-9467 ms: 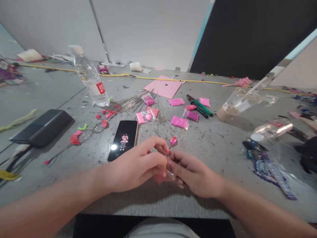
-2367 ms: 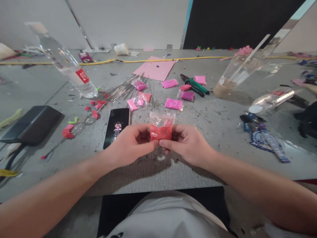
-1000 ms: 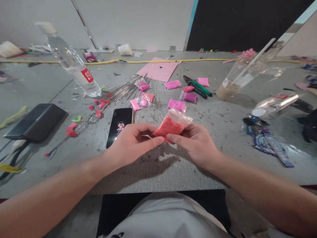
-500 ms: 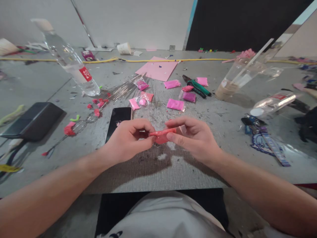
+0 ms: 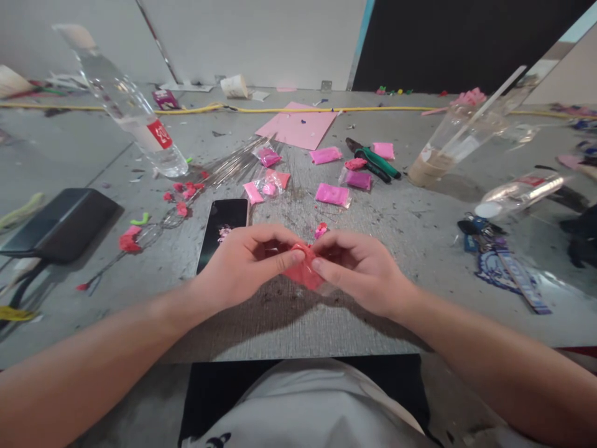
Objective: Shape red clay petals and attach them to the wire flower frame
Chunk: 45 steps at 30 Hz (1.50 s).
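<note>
Both hands busy on one item: small clear plastic bag of soft coral-red material, held between them above the grey tabletop, near its front edge. Left hand pinches its left side, thumb on top; right hand pinches the right side the same way, fingertips nearly meeting. Small pink-and-red lump just beyond the fingers. Black-screened smartphone flat, partly behind left hand. Farther back: flat bright-pink packet, green-and-black-handled pliers, square pink paper sheet.
</note>
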Each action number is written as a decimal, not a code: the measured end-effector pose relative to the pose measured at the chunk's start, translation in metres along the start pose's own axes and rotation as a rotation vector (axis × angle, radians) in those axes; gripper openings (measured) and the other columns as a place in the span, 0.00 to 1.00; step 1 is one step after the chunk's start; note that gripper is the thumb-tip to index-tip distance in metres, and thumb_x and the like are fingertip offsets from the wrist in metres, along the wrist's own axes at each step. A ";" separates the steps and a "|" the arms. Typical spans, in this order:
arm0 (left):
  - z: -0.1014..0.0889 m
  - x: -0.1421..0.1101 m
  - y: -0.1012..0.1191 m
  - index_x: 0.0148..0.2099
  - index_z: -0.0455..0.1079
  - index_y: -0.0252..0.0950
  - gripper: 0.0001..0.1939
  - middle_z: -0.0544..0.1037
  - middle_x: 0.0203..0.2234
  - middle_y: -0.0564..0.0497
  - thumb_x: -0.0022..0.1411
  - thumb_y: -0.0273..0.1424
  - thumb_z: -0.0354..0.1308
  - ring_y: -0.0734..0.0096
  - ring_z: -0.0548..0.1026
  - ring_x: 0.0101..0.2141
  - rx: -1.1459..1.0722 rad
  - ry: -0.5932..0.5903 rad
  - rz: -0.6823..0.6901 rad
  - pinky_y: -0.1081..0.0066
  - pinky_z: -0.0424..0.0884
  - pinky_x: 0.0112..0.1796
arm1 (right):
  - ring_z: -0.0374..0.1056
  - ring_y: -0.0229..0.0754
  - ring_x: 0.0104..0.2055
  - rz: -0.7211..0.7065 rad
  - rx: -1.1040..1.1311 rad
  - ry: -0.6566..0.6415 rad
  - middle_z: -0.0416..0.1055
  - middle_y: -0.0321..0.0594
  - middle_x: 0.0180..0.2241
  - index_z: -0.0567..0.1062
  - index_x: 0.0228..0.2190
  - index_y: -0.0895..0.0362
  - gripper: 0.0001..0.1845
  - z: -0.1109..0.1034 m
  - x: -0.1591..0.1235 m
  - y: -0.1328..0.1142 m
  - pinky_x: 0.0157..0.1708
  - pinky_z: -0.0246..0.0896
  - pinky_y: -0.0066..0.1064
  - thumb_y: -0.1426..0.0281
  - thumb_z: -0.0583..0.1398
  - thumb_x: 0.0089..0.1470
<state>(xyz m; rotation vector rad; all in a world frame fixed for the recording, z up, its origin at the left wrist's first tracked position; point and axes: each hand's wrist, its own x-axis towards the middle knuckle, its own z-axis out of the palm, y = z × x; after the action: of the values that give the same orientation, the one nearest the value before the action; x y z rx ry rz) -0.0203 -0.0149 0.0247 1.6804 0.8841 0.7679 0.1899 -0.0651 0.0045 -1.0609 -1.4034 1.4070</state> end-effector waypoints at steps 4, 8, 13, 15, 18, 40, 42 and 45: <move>0.001 0.001 -0.004 0.37 0.79 0.38 0.07 0.83 0.31 0.54 0.56 0.31 0.72 0.73 0.79 0.32 -0.085 0.083 -0.036 0.76 0.77 0.34 | 0.72 0.35 0.30 -0.015 0.003 0.043 0.76 0.36 0.31 0.78 0.34 0.56 0.07 0.001 0.002 0.001 0.30 0.68 0.26 0.67 0.68 0.57; 0.004 0.000 -0.004 0.31 0.78 0.36 0.07 0.82 0.26 0.55 0.53 0.28 0.74 0.75 0.79 0.28 -0.141 0.099 -0.051 0.78 0.77 0.32 | 0.71 0.35 0.29 -0.009 0.023 0.067 0.76 0.36 0.29 0.78 0.31 0.58 0.06 0.002 0.003 0.002 0.29 0.67 0.25 0.68 0.68 0.55; 0.008 -0.002 -0.001 0.31 0.80 0.37 0.05 0.84 0.27 0.56 0.53 0.25 0.73 0.76 0.80 0.29 -0.122 0.076 -0.045 0.81 0.77 0.32 | 0.71 0.36 0.26 0.036 -0.004 0.018 0.75 0.35 0.27 0.77 0.33 0.57 0.04 0.000 0.001 0.000 0.25 0.67 0.26 0.70 0.66 0.56; 0.008 -0.002 0.000 0.31 0.81 0.38 0.05 0.84 0.27 0.57 0.53 0.24 0.72 0.78 0.81 0.29 -0.084 0.073 -0.028 0.83 0.77 0.32 | 0.71 0.36 0.28 0.007 -0.069 -0.019 0.76 0.36 0.29 0.77 0.35 0.57 0.04 -0.001 0.001 -0.002 0.26 0.67 0.26 0.70 0.66 0.57; 0.007 -0.001 0.000 0.32 0.82 0.40 0.06 0.85 0.28 0.58 0.54 0.23 0.72 0.79 0.81 0.30 -0.043 0.065 0.010 0.84 0.76 0.33 | 0.71 0.35 0.30 -0.092 -0.174 -0.045 0.76 0.37 0.31 0.78 0.34 0.58 0.03 0.000 0.001 -0.006 0.30 0.68 0.26 0.71 0.65 0.58; 0.007 -0.007 0.000 0.38 0.84 0.41 0.09 0.83 0.34 0.54 0.60 0.21 0.68 0.78 0.80 0.34 -0.024 -0.051 0.190 0.82 0.76 0.35 | 0.63 0.33 0.26 -0.128 -0.035 -0.105 0.68 0.32 0.26 0.74 0.32 0.58 0.05 -0.003 0.000 -0.001 0.27 0.60 0.26 0.70 0.63 0.60; 0.008 -0.007 0.000 0.38 0.84 0.41 0.08 0.83 0.34 0.54 0.60 0.21 0.68 0.77 0.80 0.33 -0.031 -0.061 0.172 0.81 0.76 0.34 | 0.63 0.32 0.26 -0.156 -0.050 -0.115 0.69 0.33 0.26 0.74 0.32 0.58 0.04 -0.004 0.000 -0.001 0.27 0.60 0.26 0.71 0.62 0.60; 0.007 -0.008 -0.001 0.37 0.84 0.41 0.08 0.83 0.34 0.54 0.61 0.22 0.68 0.76 0.80 0.33 -0.052 -0.077 0.164 0.80 0.76 0.34 | 0.64 0.33 0.28 -0.211 -0.142 -0.078 0.70 0.34 0.26 0.74 0.30 0.58 0.03 -0.003 0.000 -0.001 0.28 0.61 0.26 0.74 0.62 0.57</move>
<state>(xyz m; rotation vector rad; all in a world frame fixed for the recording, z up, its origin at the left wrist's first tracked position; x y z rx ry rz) -0.0183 -0.0248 0.0215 1.7392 0.6736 0.8237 0.1923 -0.0640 0.0055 -0.9237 -1.6413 1.2211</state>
